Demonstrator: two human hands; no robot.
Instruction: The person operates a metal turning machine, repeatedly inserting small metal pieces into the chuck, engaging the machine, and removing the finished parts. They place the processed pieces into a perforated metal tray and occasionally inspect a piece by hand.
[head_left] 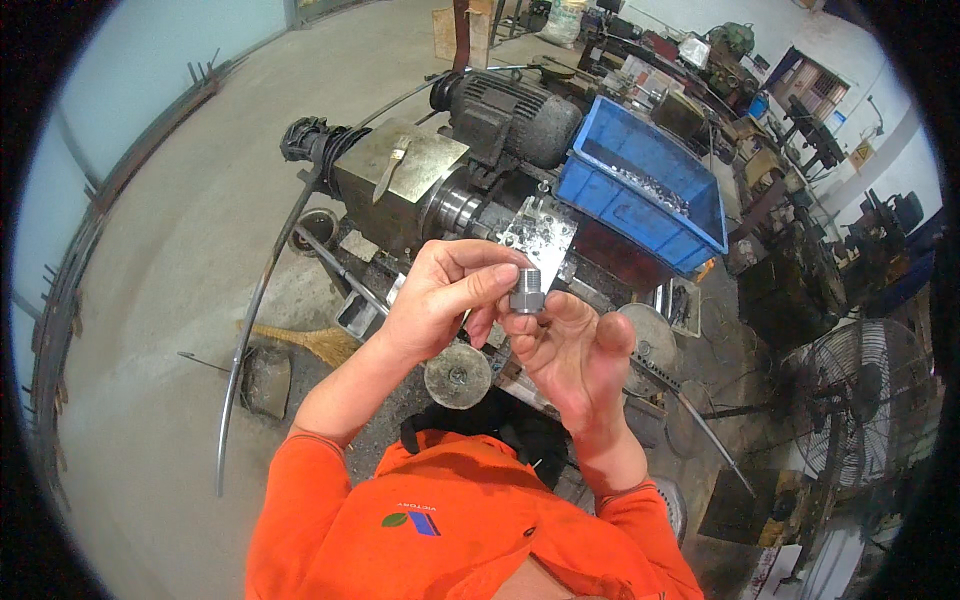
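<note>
In front of my chest is a small grey metal hex fitting (528,292), upright, with its threaded end up and its hex part below. The thumb and fingers of my left hand (440,300) pinch it from the left. My right hand (578,365) is close on the other side, palm turned up, with thumb and fingers apart. Its fingertips lie against or just beside the hex part; whether they touch it I cannot tell. Behind my hands stands a machine with a round metal spindle (458,210) and a bright, chip-covered plate (540,232).
A blue crate (640,190) of small metal pieces sits behind the machine, beside a motor (515,118). A brush (391,170) lies on the machine housing (425,155). A standing fan (850,410) is at right; a straw broom (315,343) and bent rod (255,320) are at left.
</note>
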